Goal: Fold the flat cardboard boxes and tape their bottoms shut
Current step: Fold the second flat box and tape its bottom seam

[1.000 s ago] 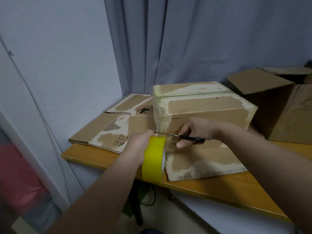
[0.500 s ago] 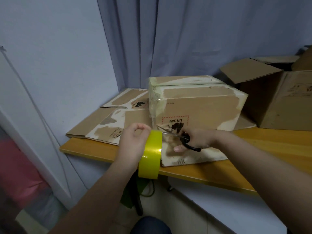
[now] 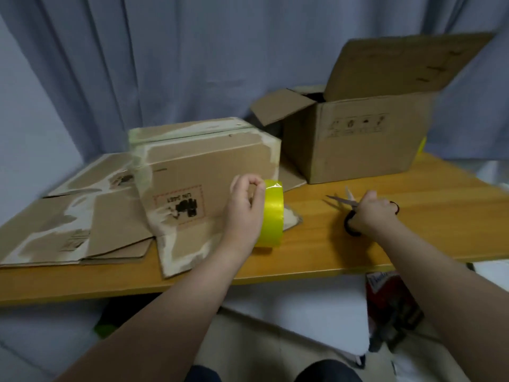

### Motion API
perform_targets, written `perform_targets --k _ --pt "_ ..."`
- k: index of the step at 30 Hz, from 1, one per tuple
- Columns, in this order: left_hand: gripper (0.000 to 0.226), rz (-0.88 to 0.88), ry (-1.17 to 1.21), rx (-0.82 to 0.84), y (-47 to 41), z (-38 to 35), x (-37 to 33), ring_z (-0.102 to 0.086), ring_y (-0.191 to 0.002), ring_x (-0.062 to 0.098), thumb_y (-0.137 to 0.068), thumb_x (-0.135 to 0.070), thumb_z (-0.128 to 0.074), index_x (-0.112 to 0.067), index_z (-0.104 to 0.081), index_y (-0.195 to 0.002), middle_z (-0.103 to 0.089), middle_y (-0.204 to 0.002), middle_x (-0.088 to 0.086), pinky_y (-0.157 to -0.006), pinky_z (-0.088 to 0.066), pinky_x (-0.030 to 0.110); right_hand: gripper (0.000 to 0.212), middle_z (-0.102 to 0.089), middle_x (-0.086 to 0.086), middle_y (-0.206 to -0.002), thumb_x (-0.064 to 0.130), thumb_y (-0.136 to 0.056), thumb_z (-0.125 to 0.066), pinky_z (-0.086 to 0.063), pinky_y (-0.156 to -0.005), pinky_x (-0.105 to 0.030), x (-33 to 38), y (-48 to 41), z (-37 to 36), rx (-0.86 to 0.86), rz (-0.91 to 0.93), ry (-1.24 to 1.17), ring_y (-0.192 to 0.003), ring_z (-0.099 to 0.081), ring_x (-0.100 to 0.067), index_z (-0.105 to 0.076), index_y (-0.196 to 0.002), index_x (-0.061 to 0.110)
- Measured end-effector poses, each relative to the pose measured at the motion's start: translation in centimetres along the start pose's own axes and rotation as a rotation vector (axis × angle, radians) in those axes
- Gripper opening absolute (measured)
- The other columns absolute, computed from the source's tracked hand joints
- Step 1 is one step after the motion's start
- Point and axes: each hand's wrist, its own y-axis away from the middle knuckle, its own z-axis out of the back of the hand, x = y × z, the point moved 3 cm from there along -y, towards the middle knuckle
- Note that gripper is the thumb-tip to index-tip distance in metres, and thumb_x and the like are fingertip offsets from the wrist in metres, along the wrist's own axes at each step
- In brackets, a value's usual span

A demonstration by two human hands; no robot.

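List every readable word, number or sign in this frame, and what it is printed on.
"UN 3481", upside down in a red dashed frame, on the taped box.
Row of symbols on the open box: blurred, unreadable.
Prints on the flat cardboard: too blurred.
White script on the red packet under the table: unreadable.

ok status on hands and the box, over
Left hand grips yellow tape roll in front of the folded box. Right hand holds scissors, off to its right. Open box behind, clear.
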Motion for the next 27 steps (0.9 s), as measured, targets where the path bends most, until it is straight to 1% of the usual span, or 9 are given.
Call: perform_targets --k 3,5,7,10,13,16,19,22,27 --pt "0.008 -0.056 -0.043 0.022 0.3 -2.5 0.4 -0.048 -0.091 0.005 -0.099 -0.02 -0.041 -0.017 -0.048 -0.097 -0.055 -0.104 0.004 -0.081 -0.039 0.024 0.025 -0.056 -0.012 -0.096 0.014 -0.094 -0.047 -0.04 -0.059 -0.03 -0.9 -1.2 0.7 0.099 0.132 0.107 -0.079 -0.053 -0.026 -0.046 -0.118 0.005" --pt "0.015 -0.09 -0.078 0.038 0.5 -3.5 0.3 -0.047 -0.092 0.009 -0.096 -0.025 -0.036 -0.015 -0.047 -0.098 -0.053 -0.105 0.004 -0.077 -0.036 0.024 0.006 -0.054 -0.007 -0.089 0.011 -0.094 -0.044 -0.044 -0.064 -0.03 -0.7 -0.5 1.6 0.084 0.159 0.249 -0.076 -0.052 -0.026 -0.05 -0.098 0.011" --pt "0.022 -0.102 -0.119 0.061 0.6 -4.0 0.2 -0.047 -0.094 0.011 -0.095 -0.027 -0.033 -0.012 -0.048 -0.101 -0.052 -0.108 0.003 -0.077 -0.036 0.026 0.009 -0.057 -0.007 -0.094 0.014 -0.095 -0.046 -0.044 -0.068 -0.032 0.7 0.7 3.1 -0.103 0.26 0.345 -0.077 -0.053 -0.025 -0.05 -0.087 0.015" --pt "0.021 -0.116 -0.14 0.055 0.3 -4.0 0.1 -0.05 -0.096 0.018 -0.097 -0.023 -0.036 -0.008 -0.049 -0.102 -0.053 -0.109 0.007 -0.078 -0.037 0.028 0.025 -0.058 -0.003 -0.106 0.032 -0.095 -0.054 -0.043 -0.082 -0.033 4.1 4.8 5.0 -0.459 0.813 -0.154 -0.097 -0.054 -0.019 -0.063 -0.114 0.019" --pt "0.022 -0.142 -0.135 0.077 0.2 -3.9 0.0 -0.048 -0.091 0.019 -0.094 -0.02 -0.036 -0.004 -0.049 -0.1 -0.049 -0.101 0.008 -0.078 -0.04 0.036 0.035 -0.055 0.003 -0.108 0.03 -0.089 -0.064 -0.04 -0.086 -0.018 6.9 8.0 5.5 -0.193 1.145 -0.403 -0.1 -0.049 -0.007 -0.064 -0.12 0.015" --pt "0.023 -0.114 -0.101 0.13 0.0 -3.8 0.0 -0.047 -0.096 0.014 -0.093 -0.023 -0.036 -0.006 -0.049 -0.1 -0.049 -0.105 0.007 -0.084 -0.041 0.034 0.019 -0.055 0.004 -0.095 0.019 -0.085 -0.07 -0.039 -0.072 -0.009 7.9 7.8 4.8 -0.186 1.127 -0.332 -0.085 -0.051 -0.009 -0.07 -0.101 0.01" --pt "0.017 -0.008 0.032 0.254 -0.1 -3.6 0.9 -0.05 -0.111 0.018 -0.087 -0.032 -0.045 -0.024 -0.046 -0.102 -0.049 -0.121 0.002 -0.096 -0.039 0.033 0.009 -0.052 0.004 -0.091 0.015 -0.087 -0.067 -0.044 -0.075 -0.023 8.1 7.5 4.5 -0.243 1.064 -0.35 -0.083 -0.051 -0.012 -0.068 -0.094 0.009" --pt "0.027 0.084 0.15 0.327 0.1 -3.6 1.6 -0.054 -0.117 0.032 -0.081 -0.043 -0.055 -0.047 -0.041 -0.103 -0.041 -0.135 -0.009 -0.101 -0.043 0.047 0.01 -0.054 0.001 -0.095 0.017 -0.092 -0.06 -0.041 -0.073 -0.028 8.3 7.9 4.3 -0.359 1.038 -0.275 -0.087 -0.051 -0.015 -0.065 -0.096 0.01" --pt "0.024 0.19 0.165 0.286 -1.3 -3.1 1.5 -0.054 -0.114 0.039 -0.083 -0.041 -0.059 -0.043 -0.042 -0.1 -0.047 -0.135 0.002 -0.098 -0.044 0.055 0.012 -0.061 -0.006 -0.093 0.017 -0.093 -0.058 -0.042 -0.072 -0.032 8.7 8.7 5.3 -0.429 1.043 -0.345 -0.088 -0.054 -0.02 -0.064 -0.093 0.006"
